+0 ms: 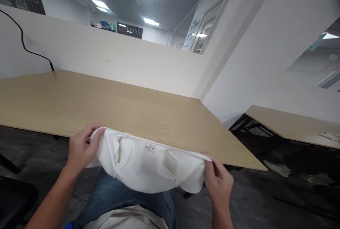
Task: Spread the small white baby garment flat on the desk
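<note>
A white cloth garment (148, 176) hangs stretched between my hands in front of the table edge. A small printed label (150, 147) sits near the middle of its upper edge, with a gaping fold or pocket-like opening on either side. My left hand (84, 146) pinches the garment's upper left corner, thumb on top. At the upper right corner, my right hand (218, 177) grips the edge between thumb and fingers. The garment's lower part sags in a curve above my lap. Whether it is a pair of trousers or another piece of clothing, I cannot tell.
A wooden-topped table (119, 105) spans the view ahead, backed by a low white partition (132, 66). A black cable (23, 43) runs down to its far left. Another table (292, 122) stands right, with a shoe (277, 168) beneath. A black chair (16, 200) is at lower left.
</note>
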The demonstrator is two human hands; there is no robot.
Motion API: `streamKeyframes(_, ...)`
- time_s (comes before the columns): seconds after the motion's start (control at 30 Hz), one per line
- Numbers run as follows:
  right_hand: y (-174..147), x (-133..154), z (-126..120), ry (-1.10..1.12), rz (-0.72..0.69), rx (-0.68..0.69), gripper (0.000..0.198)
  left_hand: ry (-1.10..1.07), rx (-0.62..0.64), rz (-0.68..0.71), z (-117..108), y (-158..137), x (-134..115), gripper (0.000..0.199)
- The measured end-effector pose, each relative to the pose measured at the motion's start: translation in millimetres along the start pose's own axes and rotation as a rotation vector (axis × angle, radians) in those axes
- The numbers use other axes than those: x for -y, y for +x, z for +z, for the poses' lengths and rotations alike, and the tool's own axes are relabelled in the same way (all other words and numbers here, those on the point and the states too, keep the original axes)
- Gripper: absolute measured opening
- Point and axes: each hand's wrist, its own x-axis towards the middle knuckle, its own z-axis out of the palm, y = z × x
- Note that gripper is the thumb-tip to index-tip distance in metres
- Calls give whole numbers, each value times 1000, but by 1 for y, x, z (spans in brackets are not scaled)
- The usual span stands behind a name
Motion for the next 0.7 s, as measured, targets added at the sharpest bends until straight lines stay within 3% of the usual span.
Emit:
streamKeyframes(0.07, 12, -4, 16, -8, 72, -162, 35, 89, -11, 74, 10, 15, 2, 29)
streamKeyframes(0.13, 35, -14, 39, 0, 91, -183, 39, 157, 6, 110, 31, 38, 7, 32)
streamKeyframes(0.23, 82, -41, 82, -68, 85, -17, 44, 249, 116, 121, 81, 79, 23, 39)
streamKeyframes(0.33, 125, -79, 130, -167, 64, 97, 47, 370, 322, 122, 138, 115, 45, 44)
streamKeyframes(0.47, 157, -121, 185, -339, 170, 217, 45, 517, 557, 129, 195, 140, 70, 42)
streamKeyframes(0.6, 168, -143, 217, -435, 236, 251, 41, 582, 622, 94, 222, 153, 86, 42)
streamKeyframes(0.7, 173, -153, 224, -404, 254, 272, 41, 579, 618, 44, 229, 162, 97, 42)
